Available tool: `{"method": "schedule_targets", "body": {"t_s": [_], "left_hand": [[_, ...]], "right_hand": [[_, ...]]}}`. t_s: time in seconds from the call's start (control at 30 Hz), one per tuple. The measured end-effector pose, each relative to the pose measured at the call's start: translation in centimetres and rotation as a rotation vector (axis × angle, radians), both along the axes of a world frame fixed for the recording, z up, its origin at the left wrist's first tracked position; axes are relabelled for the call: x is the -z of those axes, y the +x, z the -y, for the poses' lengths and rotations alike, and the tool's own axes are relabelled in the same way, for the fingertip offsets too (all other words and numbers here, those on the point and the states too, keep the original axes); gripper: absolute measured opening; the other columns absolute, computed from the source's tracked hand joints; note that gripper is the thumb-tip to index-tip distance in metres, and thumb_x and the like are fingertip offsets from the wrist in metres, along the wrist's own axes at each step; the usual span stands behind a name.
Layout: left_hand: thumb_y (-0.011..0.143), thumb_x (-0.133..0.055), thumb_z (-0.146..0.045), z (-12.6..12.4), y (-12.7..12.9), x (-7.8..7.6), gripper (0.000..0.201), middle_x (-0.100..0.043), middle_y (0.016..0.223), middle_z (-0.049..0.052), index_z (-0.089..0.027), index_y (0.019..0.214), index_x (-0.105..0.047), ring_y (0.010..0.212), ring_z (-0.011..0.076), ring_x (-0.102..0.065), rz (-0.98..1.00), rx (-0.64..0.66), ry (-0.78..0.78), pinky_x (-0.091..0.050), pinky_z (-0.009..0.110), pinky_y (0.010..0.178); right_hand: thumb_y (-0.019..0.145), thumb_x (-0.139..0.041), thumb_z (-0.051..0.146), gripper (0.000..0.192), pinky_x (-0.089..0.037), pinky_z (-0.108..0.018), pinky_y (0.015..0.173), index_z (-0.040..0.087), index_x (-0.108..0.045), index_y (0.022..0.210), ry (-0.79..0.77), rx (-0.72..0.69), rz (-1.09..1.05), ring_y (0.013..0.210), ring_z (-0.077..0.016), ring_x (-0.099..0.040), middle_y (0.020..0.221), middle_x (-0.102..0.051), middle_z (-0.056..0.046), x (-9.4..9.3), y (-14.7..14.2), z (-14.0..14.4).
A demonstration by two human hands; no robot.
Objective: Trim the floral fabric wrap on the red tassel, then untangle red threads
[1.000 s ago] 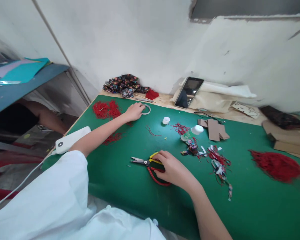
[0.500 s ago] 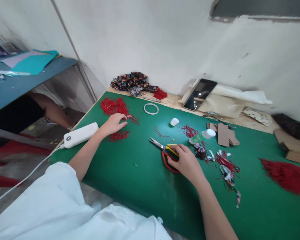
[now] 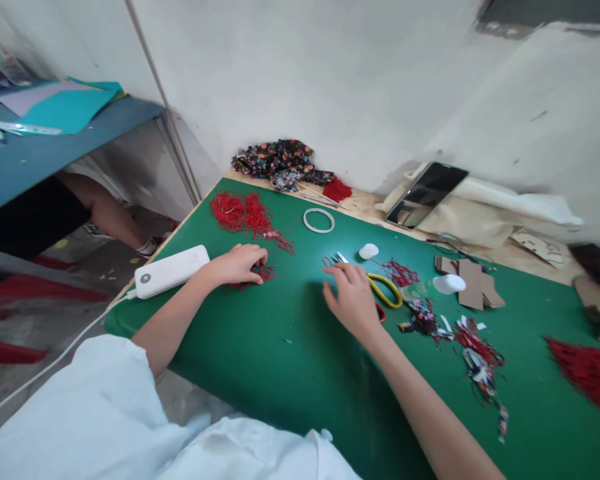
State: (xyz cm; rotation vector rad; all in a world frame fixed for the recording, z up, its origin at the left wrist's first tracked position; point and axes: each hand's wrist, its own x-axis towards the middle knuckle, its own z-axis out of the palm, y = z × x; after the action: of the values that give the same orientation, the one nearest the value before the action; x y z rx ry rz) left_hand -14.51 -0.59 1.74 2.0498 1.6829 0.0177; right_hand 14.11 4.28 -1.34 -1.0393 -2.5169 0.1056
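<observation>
My left hand (image 3: 239, 264) rests at the left of the green mat, over a small bunch of red threads (image 3: 267, 273). Its fingers are bent, with the thumb apart from them, and part of the bunch is hidden beneath. My right hand (image 3: 351, 299) hovers near the middle of the mat, fingers spread and holding nothing. Beside and partly behind it lie scissors (image 3: 391, 292) with one yellow and one red handle. Their blade tips show past the fingers. Beyond my left hand is a larger tangle of red threads (image 3: 243, 212).
A white power bank (image 3: 173, 270) with a cable lies by my left forearm. On the green mat (image 3: 280, 373) are a white ring (image 3: 319, 221), a white cap (image 3: 369, 251), a bottle (image 3: 447, 285), cardboard pieces (image 3: 473, 283) and scraps. A phone (image 3: 427, 193) leans at the back. Another person's leg (image 3: 113, 213) shows left.
My right hand has let go of the scissors and moved left of their handles. My left hand has come down nearer onto the small red thread bunch. The view has shifted slightly left.
</observation>
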Motion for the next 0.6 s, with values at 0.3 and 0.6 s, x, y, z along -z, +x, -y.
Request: {"method": "schedule_targets", "body": {"t_s": [0.3,0.6], "left_hand": [[0.078,-0.072,-0.031,-0.4,0.3,0.1,0.026,-0.067,0.095,0.005,-0.017,0.097,-0.062,0.092,0.0186,-0.061,0.071,-0.014,0.025,-0.042,0.029,0.080],[0.083,-0.064,-0.022,-0.5,-0.4,-0.1,0.007,-0.069,0.083,0.003,-0.016,0.087,-0.064,0.076,0.0127,-0.062,0.175,-0.031,0.018,-0.044,0.024,0.072]], "right_hand": [[0.095,-0.051,0.023,0.018,-0.047,-0.042,0.091,0.017,-0.067,0.099,-0.222,-0.194,0.055,0.096,-0.0264,-0.055,0.100,-0.065,-0.013,1.2,-7.8,-0.8],[0.097,-0.039,0.019,0.021,-0.046,-0.041,0.085,0.018,-0.057,0.088,-0.305,-0.168,-0.084,0.091,-0.0263,-0.055,0.092,-0.063,-0.013,1.7,-7.1,-0.7]]}}
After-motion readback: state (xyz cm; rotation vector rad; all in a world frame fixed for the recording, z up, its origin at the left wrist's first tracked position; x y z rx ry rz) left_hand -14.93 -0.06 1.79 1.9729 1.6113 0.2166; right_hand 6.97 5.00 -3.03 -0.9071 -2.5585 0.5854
